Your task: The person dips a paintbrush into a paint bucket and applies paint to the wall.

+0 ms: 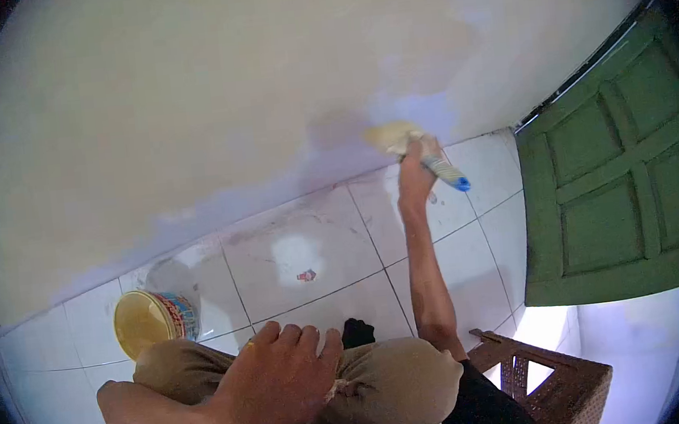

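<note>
My right hand point(416, 173) is closed round the handle of a paint brush point(435, 159), whose blue-tipped end points down to the right. The brush's yellowish bristles touch the lower part of the wall point(222, 100), just above the floor, beside a pale violet patch. My left hand point(282, 377) rests over my knee in tan trousers, its fingers curled a little and apart, holding nothing. Left of my knees a bucket point(144, 321) with yellowish paint inside stands on the tiles.
A green panelled door point(612, 161) stands on the right. Below it is a brown perforated plastic stool point(535, 373). White floor tiles point(301, 240) with smudges run along the wall, and a small reddish scrap point(306, 276) lies on them.
</note>
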Demonstrator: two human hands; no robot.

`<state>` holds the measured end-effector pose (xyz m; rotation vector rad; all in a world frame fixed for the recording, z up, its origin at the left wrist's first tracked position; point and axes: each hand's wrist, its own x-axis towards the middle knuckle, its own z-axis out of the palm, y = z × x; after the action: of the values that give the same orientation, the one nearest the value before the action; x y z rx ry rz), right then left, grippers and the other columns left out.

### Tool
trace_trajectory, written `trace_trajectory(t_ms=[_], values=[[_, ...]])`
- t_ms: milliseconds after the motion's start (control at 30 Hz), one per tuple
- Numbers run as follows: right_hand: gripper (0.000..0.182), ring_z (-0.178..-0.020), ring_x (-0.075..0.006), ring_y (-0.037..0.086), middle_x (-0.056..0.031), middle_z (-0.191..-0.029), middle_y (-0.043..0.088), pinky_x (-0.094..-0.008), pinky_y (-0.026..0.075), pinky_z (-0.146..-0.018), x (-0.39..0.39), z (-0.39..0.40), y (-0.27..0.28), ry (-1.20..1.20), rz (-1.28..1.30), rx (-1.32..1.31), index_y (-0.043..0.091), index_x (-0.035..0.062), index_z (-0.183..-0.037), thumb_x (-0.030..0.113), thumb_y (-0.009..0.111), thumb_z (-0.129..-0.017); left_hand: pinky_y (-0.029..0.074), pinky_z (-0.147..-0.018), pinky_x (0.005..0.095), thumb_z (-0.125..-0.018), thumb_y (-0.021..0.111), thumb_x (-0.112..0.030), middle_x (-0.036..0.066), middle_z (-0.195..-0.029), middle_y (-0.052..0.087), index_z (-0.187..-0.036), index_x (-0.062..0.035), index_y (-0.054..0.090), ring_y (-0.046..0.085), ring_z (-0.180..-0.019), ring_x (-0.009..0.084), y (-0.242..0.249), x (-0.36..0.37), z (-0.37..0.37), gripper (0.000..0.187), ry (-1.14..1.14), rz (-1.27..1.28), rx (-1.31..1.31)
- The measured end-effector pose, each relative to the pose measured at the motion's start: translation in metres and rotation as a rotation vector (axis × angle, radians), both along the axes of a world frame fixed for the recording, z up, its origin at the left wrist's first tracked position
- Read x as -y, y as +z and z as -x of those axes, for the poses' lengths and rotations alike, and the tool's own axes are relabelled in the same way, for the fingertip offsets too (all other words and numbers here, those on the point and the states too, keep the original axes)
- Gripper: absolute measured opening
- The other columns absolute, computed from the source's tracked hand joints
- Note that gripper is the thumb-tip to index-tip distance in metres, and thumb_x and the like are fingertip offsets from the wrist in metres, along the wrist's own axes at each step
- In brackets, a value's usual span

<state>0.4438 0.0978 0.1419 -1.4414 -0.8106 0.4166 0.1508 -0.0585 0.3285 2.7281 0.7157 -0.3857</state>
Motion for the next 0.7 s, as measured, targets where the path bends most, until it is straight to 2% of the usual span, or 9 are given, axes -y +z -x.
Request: trace_trajectory(t_ms=[67, 133, 200, 267, 300, 400, 500, 533, 700], values=[[0.022, -0.086, -0.0114, 0.054, -0.0067, -0.102, 0.061, -0.0264, 0.046, -0.073, -0.017, -0.012, 0.052, -0.107, -0.272, 0.140, 0.058, 0.0037, -0.112, 0.019, 0.053, -0.097, 0.048, -0.082, 0.0371, -0.090, 0.056, -0.044, 0.012, -0.095, 0.062, -0.121, -0.0021, 0.054, 0.063, -0.090, 0.0253, -0.002, 0.003, -0.001, 0.052, -0.018, 0.027, -0.002], [0.030, -0.095, -0.0143, 0.055, -0.0071, -0.106, 0.062, -0.0313, 0.046, -0.082, -0.027, 0.002, 0.150, -0.043, -0.465, 0.111, 0.057, 0.0013, -0.117, 0.023, 0.051, -0.098, 0.048, -0.082, 0.0370, -0.090, 0.056, -0.045, 0.012, -0.094, 0.062, -0.122, -0.0020, 0.054, 0.063, -0.089, 0.0255, -0.001, 0.003, -0.003, 0.053, -0.006, 0.044, 0.005], [0.021, -0.083, -0.0135, 0.053, -0.0022, -0.095, 0.058, -0.0327, 0.046, -0.078, -0.041, 0.003, 0.220, -0.016, -0.571, 0.170, 0.061, 0.0039, -0.101, 0.022, 0.051, -0.097, 0.048, -0.082, 0.0369, -0.090, 0.056, -0.045, 0.012, -0.093, 0.062, -0.122, -0.0018, 0.054, 0.063, -0.088, 0.0254, 0.004, 0.003, -0.008, 0.053, -0.009, 0.059, -0.005], [0.019, -0.081, -0.0133, 0.052, -0.0010, -0.092, 0.057, -0.0326, 0.046, -0.077, -0.042, 0.002, 0.248, 0.078, -0.699, 0.211, 0.061, 0.0047, -0.095, 0.021, 0.052, -0.096, 0.047, -0.082, 0.0368, -0.091, 0.055, -0.045, 0.012, -0.092, 0.061, -0.122, -0.0017, 0.054, 0.062, -0.088, 0.0254, 0.008, -0.001, -0.010, 0.053, 0.011, 0.056, -0.005], [0.027, -0.096, -0.0144, 0.049, -0.0053, -0.098, 0.059, -0.0335, 0.038, -0.090, -0.036, 0.006, 0.250, 0.041, -0.683, 0.329, 0.060, 0.0069, -0.109, 0.029, 0.051, -0.096, 0.047, -0.082, 0.0368, -0.091, 0.055, -0.043, 0.012, -0.091, 0.060, -0.122, -0.0015, 0.053, 0.061, -0.087, 0.0254, 0.009, -0.003, -0.008, 0.052, 0.015, 0.051, 0.004], [0.016, -0.084, -0.0132, 0.053, -0.0018, -0.098, 0.058, -0.0316, 0.047, -0.078, -0.075, -0.006, 0.184, 0.069, -0.524, 0.225, 0.061, 0.0048, -0.098, 0.017, 0.052, -0.096, 0.046, -0.082, 0.0368, -0.091, 0.055, -0.039, 0.012, -0.089, 0.059, -0.123, -0.0013, 0.053, 0.060, -0.087, 0.0254, 0.007, -0.005, -0.004, 0.050, 0.043, 0.040, 0.028], [0.032, -0.093, -0.0124, 0.053, 0.0012, -0.104, 0.058, -0.0253, 0.043, -0.083, -0.077, -0.015, 0.051, 0.071, -0.453, -0.042, 0.053, 0.0060, -0.120, 0.031, 0.051, -0.100, 0.046, -0.082, 0.0367, -0.090, 0.056, -0.036, 0.011, -0.090, 0.059, -0.124, -0.0012, 0.052, 0.060, -0.087, 0.0253, 0.006, -0.004, -0.001, 0.050, 0.022, 0.044, 0.021], [0.031, -0.089, -0.0127, 0.052, 0.0003, -0.101, 0.057, -0.0270, 0.044, -0.079, -0.064, -0.026, -0.003, 0.190, -0.186, -0.119, 0.053, 0.0058, -0.119, 0.030, 0.050, -0.100, 0.046, -0.082, 0.0366, -0.089, 0.057, -0.036, 0.011, -0.090, 0.059, -0.125, -0.0011, 0.052, 0.060, -0.088, 0.0252, 0.007, -0.002, -0.001, 0.050, -0.010, 0.051, 0.010], [0.020, -0.086, -0.0158, 0.053, -0.0057, -0.094, 0.059, -0.0310, 0.047, -0.074, -0.023, -0.012, -0.129, -0.024, -0.023, 0.011, 0.059, 0.0018, -0.104, 0.019, 0.051, -0.097, 0.047, -0.083, 0.0365, -0.089, 0.056, -0.040, 0.012, -0.092, 0.061, -0.124, -0.0012, 0.053, 0.062, -0.089, 0.0256, 0.003, 0.008, 0.000, 0.052, -0.012, -0.007, 0.059]])
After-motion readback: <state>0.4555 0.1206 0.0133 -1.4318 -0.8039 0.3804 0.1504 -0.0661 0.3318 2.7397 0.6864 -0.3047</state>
